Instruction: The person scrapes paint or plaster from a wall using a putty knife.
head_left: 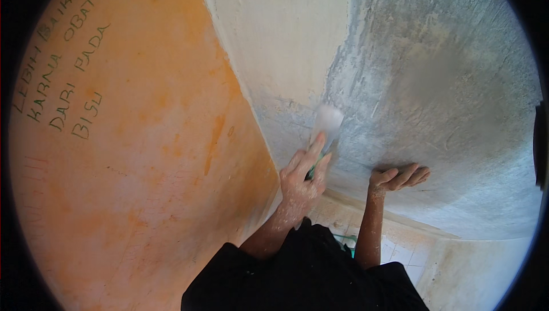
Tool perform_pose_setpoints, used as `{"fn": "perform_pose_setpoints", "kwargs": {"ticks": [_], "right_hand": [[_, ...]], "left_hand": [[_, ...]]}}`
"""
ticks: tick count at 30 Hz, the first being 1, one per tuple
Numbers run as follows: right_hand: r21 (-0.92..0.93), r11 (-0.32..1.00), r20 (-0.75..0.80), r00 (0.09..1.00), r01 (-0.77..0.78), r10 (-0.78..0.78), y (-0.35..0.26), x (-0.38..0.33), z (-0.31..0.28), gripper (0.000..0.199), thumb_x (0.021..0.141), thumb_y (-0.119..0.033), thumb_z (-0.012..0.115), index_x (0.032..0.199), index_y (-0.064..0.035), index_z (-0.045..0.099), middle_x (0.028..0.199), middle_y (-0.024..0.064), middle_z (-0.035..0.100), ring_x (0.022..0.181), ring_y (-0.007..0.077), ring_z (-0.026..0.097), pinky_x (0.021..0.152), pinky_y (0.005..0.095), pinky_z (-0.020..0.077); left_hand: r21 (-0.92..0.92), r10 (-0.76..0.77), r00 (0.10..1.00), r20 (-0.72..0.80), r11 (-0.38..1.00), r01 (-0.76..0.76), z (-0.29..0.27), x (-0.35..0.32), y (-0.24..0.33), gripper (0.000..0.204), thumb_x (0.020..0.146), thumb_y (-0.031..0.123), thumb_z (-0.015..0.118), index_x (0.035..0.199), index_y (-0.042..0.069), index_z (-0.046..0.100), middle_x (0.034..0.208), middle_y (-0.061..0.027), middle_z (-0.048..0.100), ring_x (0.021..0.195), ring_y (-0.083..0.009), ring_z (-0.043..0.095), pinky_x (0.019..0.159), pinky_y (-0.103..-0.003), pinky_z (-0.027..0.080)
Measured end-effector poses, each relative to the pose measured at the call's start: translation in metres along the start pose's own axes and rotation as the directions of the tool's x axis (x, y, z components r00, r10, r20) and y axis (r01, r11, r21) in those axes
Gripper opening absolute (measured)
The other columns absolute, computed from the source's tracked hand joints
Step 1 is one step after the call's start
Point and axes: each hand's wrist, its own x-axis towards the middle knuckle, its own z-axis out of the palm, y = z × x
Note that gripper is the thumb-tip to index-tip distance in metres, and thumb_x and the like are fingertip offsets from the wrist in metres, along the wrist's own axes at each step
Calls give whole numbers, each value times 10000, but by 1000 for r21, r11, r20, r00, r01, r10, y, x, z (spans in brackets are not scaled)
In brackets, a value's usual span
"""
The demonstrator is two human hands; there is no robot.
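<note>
My left hand [301, 175], dusted with pale specks, is wrapped round a scraper [328, 121] with a wide, light blade and what looks like a green handle. One finger lies along the tool toward the blade. The blade, somewhat blurred, meets the wall near the lower end of a cream-painted strip [280, 30], where it borders a rough grey surface [446, 111]. To the right, my right hand [400, 177] has its fingers stretched out and rests against the lower part of the grey wall. Nothing shows in it.
An orange wall [154, 105] with green handwriting fills the left side and meets the scraped wall at a corner. Below, between my arms, are pale tiles [400, 251] and a partly hidden green item [346, 238]. A dark object [539, 145] stands at the right rim.
</note>
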Motion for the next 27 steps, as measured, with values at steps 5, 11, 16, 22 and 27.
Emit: {"fn": "perform_pose_setpoints", "kwargs": {"ticks": [5, 11, 16, 22, 27], "right_hand": [[19, 1000, -16, 1000, 12, -11, -5, -2, 7, 506, 974, -252, 317, 1386, 29, 398, 1498, 224, 280, 1401, 383, 240, 1140, 553, 160], [-10, 1000, -24, 1000, 17, -17, 3, -2, 4, 508, 974, -260, 322, 1381, 30, 409, 1489, 231, 296, 1394, 396, 250, 1131, 560, 184], [38, 999, -26, 1000, -3, 4, -3, -4, 5, 513, 976, -274, 315, 1372, 34, 425, 1484, 236, 304, 1392, 400, 257, 1132, 554, 185], [6, 999, -52, 998, 34, -33, 1, -3, 7, 510, 968, -261, 311, 1357, 44, 441, 1478, 235, 316, 1393, 391, 260, 1134, 556, 184], [6, 1000, -51, 999, -15, 15, -5, 2, 3, 506, 962, -249, 313, 1362, 37, 438, 1480, 229, 315, 1391, 391, 263, 1134, 556, 189]], "left_hand": [[-21, -12, 1000, -3, 1000, 12, 9, -23, -32, 466, 803, 30, 706, 1256, 74, 610, 674, -105, 554, 551, -178, 520, 520, -287, 445], [-66, 36, 998, -56, 997, -39, 7, -9, -22, 410, 841, 7, 659, 1247, 18, 600, 689, -132, 540, 584, -170, 491, 542, -296, 427], [79, -44, 995, 85, 996, 37, -6, -16, -23, 428, 842, 28, 667, 1263, 40, 594, 683, -119, 532, 578, -183, 490, 543, -300, 430], [46, -79, 993, 85, 996, 76, -6, -31, -44, 415, 851, 49, 660, 1261, 47, 595, 683, -130, 545, 593, -210, 543, 557, -315, 450], [26, -70, 996, 59, 997, 69, -7, -27, -29, 457, 839, 52, 672, 1286, 92, 586, 704, -128, 570, 586, -220, 565, 551, -322, 471]]}}
